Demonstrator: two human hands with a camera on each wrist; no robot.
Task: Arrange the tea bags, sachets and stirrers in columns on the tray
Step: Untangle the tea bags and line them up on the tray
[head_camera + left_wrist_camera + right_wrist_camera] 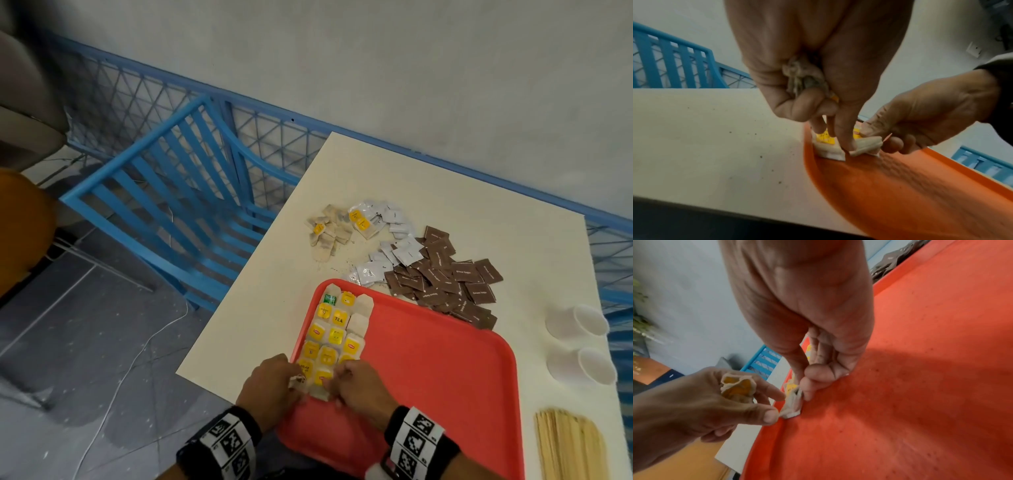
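Both wrists with their marker bands sit lowest in the head view, and just past them my left hand [274, 380] and right hand [359, 390] meet at the near left corner of the red tray [445, 359], which lies on the white table [428, 192]. Between my hands is the nearest tea bag [322, 385], last in the columns of tea bags [337, 329] filling the tray's left side. Farther out on the table lie loose tea bags [330, 233], white sachets [394, 246] and brown sachets [448, 281]; two white cups [582, 342] and a bundle of wooden stirrers [570, 448] sit to the right, a blue chair [178, 205] to the left. From my left wrist, my left hand [813, 65] has its outer fingers curled around a small wad of spare tea bags [801, 79], while my thumb [844, 133] reaches down and presses the nearest tea bag [830, 151] against the tray's rim [900, 186]; my right hand [931, 113] pinches the bag's other edge. From my right wrist, my right hand [813, 313] pinches that tea bag [793, 404] between thumb and fingertips on the tray [920, 386], and my left hand [701, 404] touches it with thumb and forefinger, the spare tea bags [737, 386] bunched under its curled fingers.
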